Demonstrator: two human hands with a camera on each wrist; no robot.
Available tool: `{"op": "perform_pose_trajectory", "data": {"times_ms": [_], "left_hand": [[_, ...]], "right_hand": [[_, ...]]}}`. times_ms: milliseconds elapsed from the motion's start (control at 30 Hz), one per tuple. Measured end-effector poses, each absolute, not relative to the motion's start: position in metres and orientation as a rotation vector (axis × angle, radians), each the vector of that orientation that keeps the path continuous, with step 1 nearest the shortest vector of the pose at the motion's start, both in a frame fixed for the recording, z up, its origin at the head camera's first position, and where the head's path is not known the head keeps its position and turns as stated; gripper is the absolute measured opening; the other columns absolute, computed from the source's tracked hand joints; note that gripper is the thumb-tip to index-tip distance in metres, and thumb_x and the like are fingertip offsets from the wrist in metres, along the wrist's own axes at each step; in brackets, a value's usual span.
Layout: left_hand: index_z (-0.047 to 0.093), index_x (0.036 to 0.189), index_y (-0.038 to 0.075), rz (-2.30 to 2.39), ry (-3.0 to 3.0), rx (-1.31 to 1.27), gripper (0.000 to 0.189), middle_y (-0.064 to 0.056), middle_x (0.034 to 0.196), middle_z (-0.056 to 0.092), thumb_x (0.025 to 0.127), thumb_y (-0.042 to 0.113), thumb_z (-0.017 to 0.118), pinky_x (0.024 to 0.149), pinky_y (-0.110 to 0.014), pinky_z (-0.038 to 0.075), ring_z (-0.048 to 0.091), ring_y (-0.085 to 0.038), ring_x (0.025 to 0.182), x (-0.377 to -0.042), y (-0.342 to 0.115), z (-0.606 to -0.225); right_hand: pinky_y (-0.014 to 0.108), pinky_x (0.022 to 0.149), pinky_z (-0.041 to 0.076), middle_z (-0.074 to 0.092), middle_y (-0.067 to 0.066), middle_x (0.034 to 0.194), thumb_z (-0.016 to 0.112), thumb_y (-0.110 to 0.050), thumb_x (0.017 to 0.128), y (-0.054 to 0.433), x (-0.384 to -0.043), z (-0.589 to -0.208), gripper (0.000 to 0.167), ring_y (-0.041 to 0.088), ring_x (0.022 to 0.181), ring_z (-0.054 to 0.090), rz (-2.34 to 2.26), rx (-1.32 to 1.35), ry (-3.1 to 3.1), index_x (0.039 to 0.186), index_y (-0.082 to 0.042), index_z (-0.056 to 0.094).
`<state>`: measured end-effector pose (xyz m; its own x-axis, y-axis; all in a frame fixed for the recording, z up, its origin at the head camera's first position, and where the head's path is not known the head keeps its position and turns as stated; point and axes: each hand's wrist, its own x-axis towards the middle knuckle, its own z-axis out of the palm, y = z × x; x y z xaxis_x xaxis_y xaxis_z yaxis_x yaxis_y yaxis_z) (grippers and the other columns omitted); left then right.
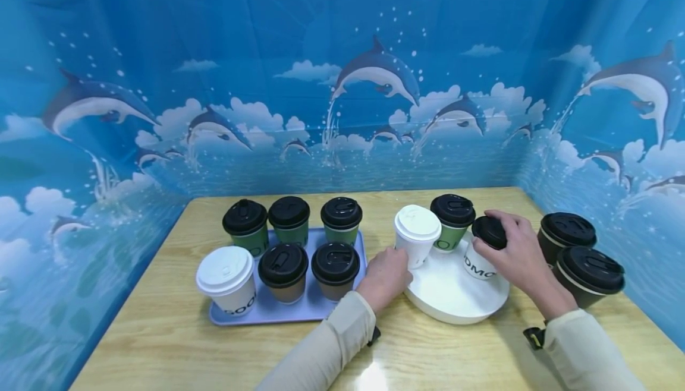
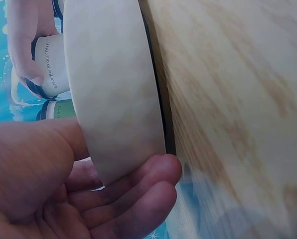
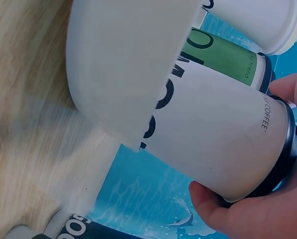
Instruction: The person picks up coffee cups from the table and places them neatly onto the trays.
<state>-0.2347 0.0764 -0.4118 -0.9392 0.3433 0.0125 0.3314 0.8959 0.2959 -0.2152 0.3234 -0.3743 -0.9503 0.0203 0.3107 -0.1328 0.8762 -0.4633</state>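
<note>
My right hand (image 1: 511, 251) grips a white paper coffee cup (image 1: 478, 264) around its black lid (image 3: 283, 162), thumb on one side and fingers on the other. The cup is upright at the right part of a round white dish (image 1: 455, 305); whether its base touches the dish is hidden. At the dish's left edge, my left hand (image 1: 386, 278) holds the side wall, with fingers curled under it in the left wrist view. Also in the dish are a white cup with a white lid (image 1: 417, 230) and a green cup with a black lid (image 1: 452, 218).
Left of the dish, a lavender tray (image 1: 267, 318) carries several lidded cups, among them a white-lidded cup (image 1: 226, 278) at its front left. Two dark cups (image 1: 585, 275) with black lids stand right of my right hand. A dolphin-printed blue curtain (image 1: 321, 82) surrounds the wooden table (image 1: 214, 355).
</note>
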Motion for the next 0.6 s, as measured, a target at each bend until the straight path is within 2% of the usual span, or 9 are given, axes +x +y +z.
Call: {"op": "perform_pose_trajectory", "data": {"times_ms": [467,600], "left_hand": [[0.073,0.092,0.006,0.488,3.013,0.53,0.014,-0.007,0.082,0.069,0.091,0.019,0.076,0.056,-0.029,0.05,0.057,-0.015,0.064,-0.2359,0.0755,-0.4134],[0.072,0.09,0.006,0.518,2.997,0.526,0.014,-0.007,0.079,0.067,0.091,0.019,0.076,0.054,-0.028,0.047,0.055,-0.015,0.062,-0.2348,0.0753,-0.413]], "right_hand": [[0.077,0.1,0.033,0.026,0.041,0.153,0.067,-0.048,0.097,0.3242,-0.2135,-0.3705,0.086,0.061,0.133,0.032,0.736,0.102,-2.816,0.158,0.001,0.03],[0.08,0.101,0.026,0.02,0.042,0.156,0.067,-0.052,0.096,0.3254,-0.2095,-0.3702,0.092,0.065,0.138,0.022,0.74,0.114,-2.813,0.16,0.0,0.026]]}}
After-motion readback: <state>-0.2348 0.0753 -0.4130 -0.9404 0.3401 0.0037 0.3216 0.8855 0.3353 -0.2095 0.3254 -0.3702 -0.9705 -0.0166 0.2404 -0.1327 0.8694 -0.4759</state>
